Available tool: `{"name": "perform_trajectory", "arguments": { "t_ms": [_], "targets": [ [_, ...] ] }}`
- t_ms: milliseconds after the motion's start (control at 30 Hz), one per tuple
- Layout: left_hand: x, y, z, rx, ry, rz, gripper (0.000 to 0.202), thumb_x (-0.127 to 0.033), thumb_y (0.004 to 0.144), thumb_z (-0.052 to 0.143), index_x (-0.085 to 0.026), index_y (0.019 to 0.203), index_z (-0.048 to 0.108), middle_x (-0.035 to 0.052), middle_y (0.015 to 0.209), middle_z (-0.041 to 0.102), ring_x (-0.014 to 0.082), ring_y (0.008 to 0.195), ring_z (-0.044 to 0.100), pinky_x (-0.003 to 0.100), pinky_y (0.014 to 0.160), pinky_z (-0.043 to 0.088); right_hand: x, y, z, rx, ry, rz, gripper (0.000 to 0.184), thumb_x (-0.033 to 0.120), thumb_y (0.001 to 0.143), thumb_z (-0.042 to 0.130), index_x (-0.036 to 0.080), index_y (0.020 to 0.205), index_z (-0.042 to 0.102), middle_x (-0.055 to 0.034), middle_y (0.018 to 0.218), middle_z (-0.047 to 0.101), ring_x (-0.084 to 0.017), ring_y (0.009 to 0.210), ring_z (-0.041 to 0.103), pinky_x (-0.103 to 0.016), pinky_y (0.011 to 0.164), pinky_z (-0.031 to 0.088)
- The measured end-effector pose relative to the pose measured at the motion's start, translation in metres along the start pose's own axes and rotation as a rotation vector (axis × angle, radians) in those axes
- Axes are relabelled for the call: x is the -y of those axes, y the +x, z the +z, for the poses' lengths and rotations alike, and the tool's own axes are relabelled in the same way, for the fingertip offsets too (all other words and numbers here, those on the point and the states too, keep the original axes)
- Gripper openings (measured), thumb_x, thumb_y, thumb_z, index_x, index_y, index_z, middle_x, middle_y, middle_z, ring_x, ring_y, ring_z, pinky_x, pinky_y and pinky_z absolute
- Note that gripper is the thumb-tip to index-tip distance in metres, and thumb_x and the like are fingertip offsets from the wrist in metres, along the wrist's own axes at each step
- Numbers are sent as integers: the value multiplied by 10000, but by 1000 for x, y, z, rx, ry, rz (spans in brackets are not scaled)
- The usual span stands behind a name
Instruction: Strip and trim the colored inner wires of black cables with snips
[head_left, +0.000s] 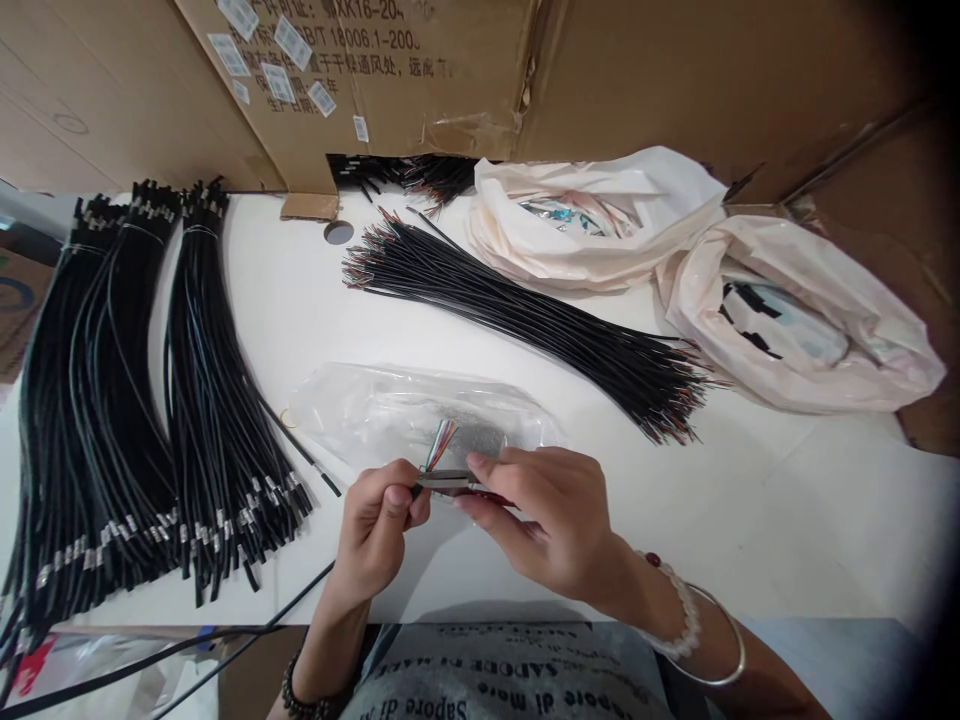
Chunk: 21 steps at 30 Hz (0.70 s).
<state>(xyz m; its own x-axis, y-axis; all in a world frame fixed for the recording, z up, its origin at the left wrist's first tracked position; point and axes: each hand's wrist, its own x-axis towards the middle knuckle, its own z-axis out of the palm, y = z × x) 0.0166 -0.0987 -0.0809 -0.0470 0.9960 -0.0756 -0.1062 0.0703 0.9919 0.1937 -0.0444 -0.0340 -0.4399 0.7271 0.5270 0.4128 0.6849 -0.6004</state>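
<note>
My left hand pinches the end of a black cable that trails down to the lower left, off the table edge. Thin coloured wires fan up from the cable's stripped end between my hands. My right hand is closed on a small metal tool, held against that cable end. Both hands hover over a clear plastic bag lying flat on the white table.
Bundled black cables with metal sleeves fill the left of the table. A loose pile of stripped black cables lies diagonally at centre. Two white plastic bags sit at right. Cardboard boxes stand along the back.
</note>
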Motion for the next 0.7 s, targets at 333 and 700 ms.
{"name": "perform_trajectory", "arguments": {
  "t_ms": [333, 700],
  "targets": [
    [-13, -1, 0, 2, 69, 9, 459, -500, 950, 478, -185, 616, 463, -30, 520, 387, 77, 472, 290, 248, 461, 198, 8, -4, 3, 21, 156, 184, 126, 251, 927, 607, 201, 824, 555, 61, 569, 562, -66, 428, 400, -219, 448, 355],
    [-22, -1, 7, -130, 565, -281, 445, -473, 950, 425, -193, 605, 457, -50, 477, 376, 82, 442, 329, 212, 462, 245, -4, -11, 35, 215, 820, 998, 378, 460, 836, 643, 210, 680, 406, 86, 534, 412, -65, 474, 321, -222, 449, 245]
  ]
}}
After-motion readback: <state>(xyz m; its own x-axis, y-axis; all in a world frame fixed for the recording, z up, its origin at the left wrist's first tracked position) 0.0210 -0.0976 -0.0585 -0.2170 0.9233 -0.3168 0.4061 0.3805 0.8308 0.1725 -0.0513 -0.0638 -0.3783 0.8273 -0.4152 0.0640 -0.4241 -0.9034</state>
